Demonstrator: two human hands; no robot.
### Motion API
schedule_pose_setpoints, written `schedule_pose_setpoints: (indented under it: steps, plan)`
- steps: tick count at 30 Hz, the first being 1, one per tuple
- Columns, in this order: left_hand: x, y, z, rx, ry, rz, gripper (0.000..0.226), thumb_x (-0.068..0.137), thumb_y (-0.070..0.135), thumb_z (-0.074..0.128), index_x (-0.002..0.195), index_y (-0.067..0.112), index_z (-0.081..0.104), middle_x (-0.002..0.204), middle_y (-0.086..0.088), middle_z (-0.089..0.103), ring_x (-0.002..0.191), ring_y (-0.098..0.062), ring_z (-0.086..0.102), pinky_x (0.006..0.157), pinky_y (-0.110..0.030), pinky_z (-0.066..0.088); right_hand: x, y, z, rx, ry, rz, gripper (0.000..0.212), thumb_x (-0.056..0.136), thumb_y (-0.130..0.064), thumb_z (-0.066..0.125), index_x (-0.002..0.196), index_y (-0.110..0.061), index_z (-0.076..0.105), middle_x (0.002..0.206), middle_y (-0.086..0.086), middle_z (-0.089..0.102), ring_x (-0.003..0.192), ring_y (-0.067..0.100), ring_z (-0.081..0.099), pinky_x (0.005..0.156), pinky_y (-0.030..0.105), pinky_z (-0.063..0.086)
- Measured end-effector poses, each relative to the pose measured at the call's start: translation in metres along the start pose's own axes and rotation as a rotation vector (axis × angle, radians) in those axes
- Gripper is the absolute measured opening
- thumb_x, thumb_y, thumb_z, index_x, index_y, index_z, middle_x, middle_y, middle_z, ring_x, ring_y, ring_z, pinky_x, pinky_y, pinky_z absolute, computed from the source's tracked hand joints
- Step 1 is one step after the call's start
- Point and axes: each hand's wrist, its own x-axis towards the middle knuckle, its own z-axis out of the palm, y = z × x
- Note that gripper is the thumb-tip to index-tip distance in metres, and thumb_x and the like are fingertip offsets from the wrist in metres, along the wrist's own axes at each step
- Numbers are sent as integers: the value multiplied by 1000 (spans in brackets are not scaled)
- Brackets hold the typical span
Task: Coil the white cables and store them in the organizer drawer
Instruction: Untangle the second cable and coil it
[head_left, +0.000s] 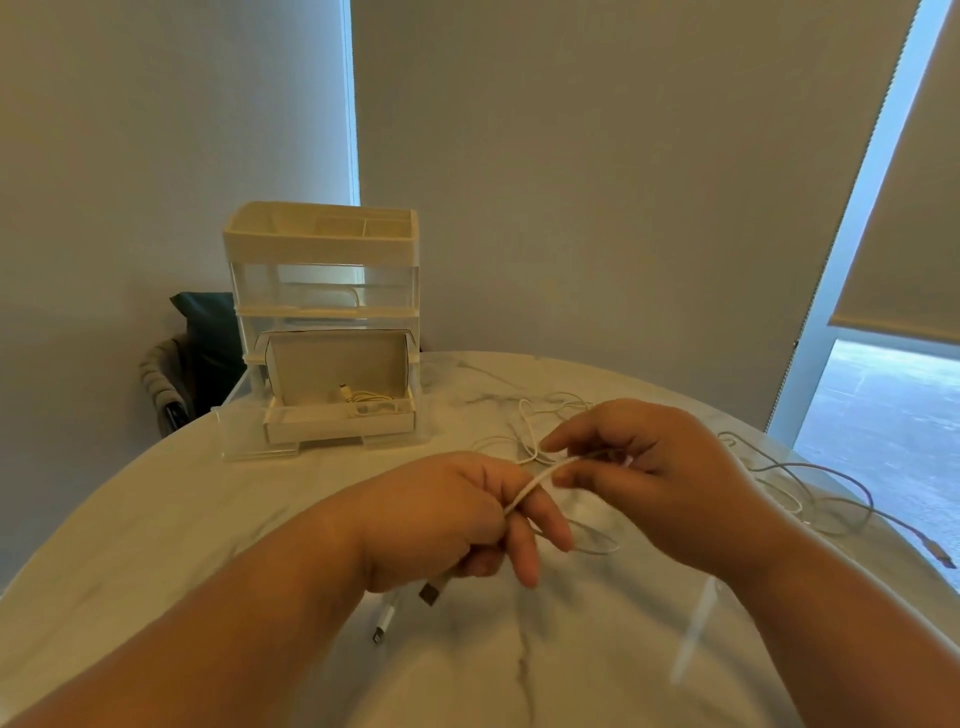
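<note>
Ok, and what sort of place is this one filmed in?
Most likely a room in a home: a round marble-look table beside tall windows with roller blinds, a chair behind it, and a small drawer organizer on top. The left hand and right hand hold a white cable.

Dim, warm-tinted room; cool daylight comes in beside the roller blind (893, 249) at right and through a narrow slit (352, 104) at upper centre. Shadows on the worktop (156, 519) are faint and soft. Wide-angle bowing curves the edges; focus is soft overall, with a motion-blurred white streak (696, 629) at lower right.
</note>
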Motion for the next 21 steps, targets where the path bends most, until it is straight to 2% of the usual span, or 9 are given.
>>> schedule_pose_setpoints:
  steps: [3,4,6,8,11,13,17,21]
  plan:
    - [-5,6,-5,-216,9,123,37,77,10,36,80,2,72,48,-8,51,45,-18,30,47,-27,28,5,18,-2,317,61,188,19,87,-15,71,78,-31,78,68,-7,68,60,3,57,61,16,45]
    - [-6,8,-6,-281,-10,162,37,79,15,36,76,2,71,44,-6,46,44,-17,28,48,-28,26,6,22,0,378,58,237,13,86,-21,69,78,-26,77,64,-5,64,56,6,52,59,21,42]
    - [-6,10,-5,-405,-36,213,37,84,22,38,72,4,68,40,-3,41,41,-14,26,46,-27,24,6,24,6,437,27,293,17,81,-33,66,79,-20,76,60,-4,59,53,9,46,57,26,38]
    - [-6,12,-3,-543,-33,271,33,85,26,45,70,6,67,39,-1,40,39,-12,26,45,-26,22,5,24,13,476,2,337,19,86,-30,64,82,-15,75,60,-3,58,52,9,45,56,26,38]
    - [-11,15,-13,-795,-49,455,27,91,27,50,77,11,66,46,4,48,41,-9,29,45,-24,25,3,25,20,472,-14,409,19,98,-17,59,89,-14,76,62,-1,57,53,8,46,53,21,39]
    - [-17,19,-23,-919,14,530,30,94,26,43,83,13,68,53,7,53,41,-5,36,46,-21,28,2,25,25,409,-27,433,20,99,-19,59,90,-21,77,60,-6,54,54,6,45,53,17,39]
    - [-20,23,-30,-984,296,529,33,94,25,42,93,13,73,66,6,62,46,-4,44,46,-18,35,1,13,36,214,-106,384,18,98,-25,60,92,-30,77,58,-17,57,55,-3,48,56,10,40]
    - [-17,26,-27,-1016,399,528,30,92,20,45,108,11,69,79,2,69,55,-5,55,50,-19,44,-2,-1,45,138,-187,323,16,97,-23,61,98,-25,77,69,-26,67,67,-8,59,66,6,43]
